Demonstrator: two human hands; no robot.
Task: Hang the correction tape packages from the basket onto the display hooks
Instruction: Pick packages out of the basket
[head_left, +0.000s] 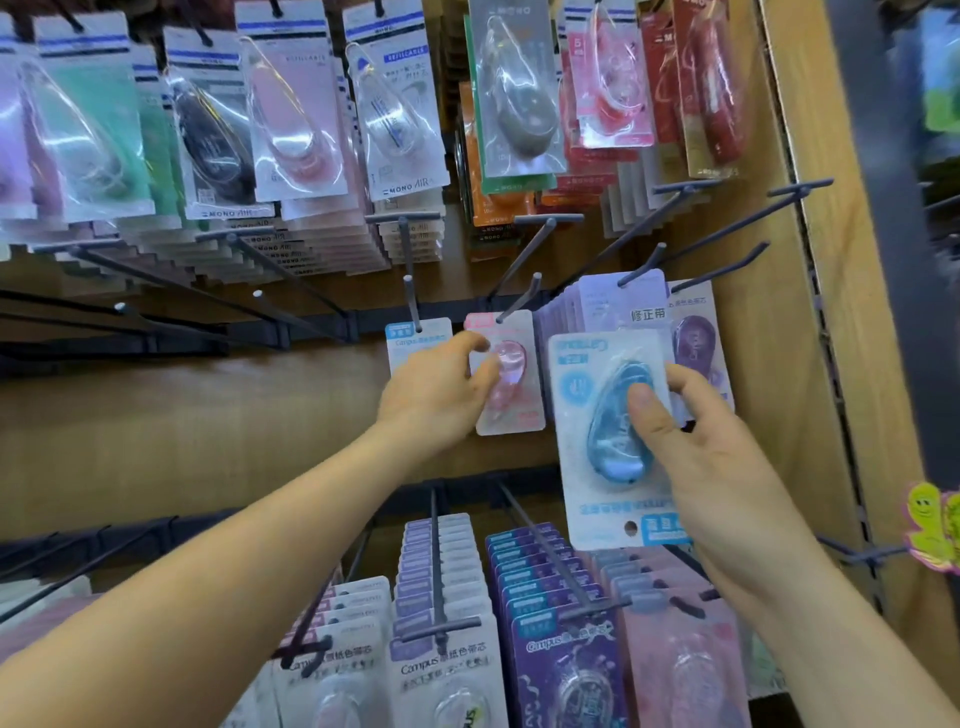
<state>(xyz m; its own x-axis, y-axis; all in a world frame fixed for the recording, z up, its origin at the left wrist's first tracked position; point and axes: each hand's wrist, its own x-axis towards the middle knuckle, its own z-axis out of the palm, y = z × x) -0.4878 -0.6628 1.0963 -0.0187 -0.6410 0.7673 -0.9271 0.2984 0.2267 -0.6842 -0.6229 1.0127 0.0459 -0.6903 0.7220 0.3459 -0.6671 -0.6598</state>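
Note:
My right hand (711, 457) grips a blue correction tape package (597, 415), held upside down with its hang hole at the bottom, in front of the middle row of hooks. My left hand (441, 395) holds a pink correction tape package (511, 374) that hangs on a dark hook (519, 304). A blue-topped package (418, 338) hangs on the hook to its left, partly behind my left hand. Purple packages (623, 301) hang on the hooks to the right. The basket is out of view.
The top row carries packed hooks of Mono Air tapes (306, 119). Several bare hooks (171, 291) stick out at the middle left. The bottom row holds Campus packages (441, 597). A wooden side panel (810, 260) bounds the display on the right.

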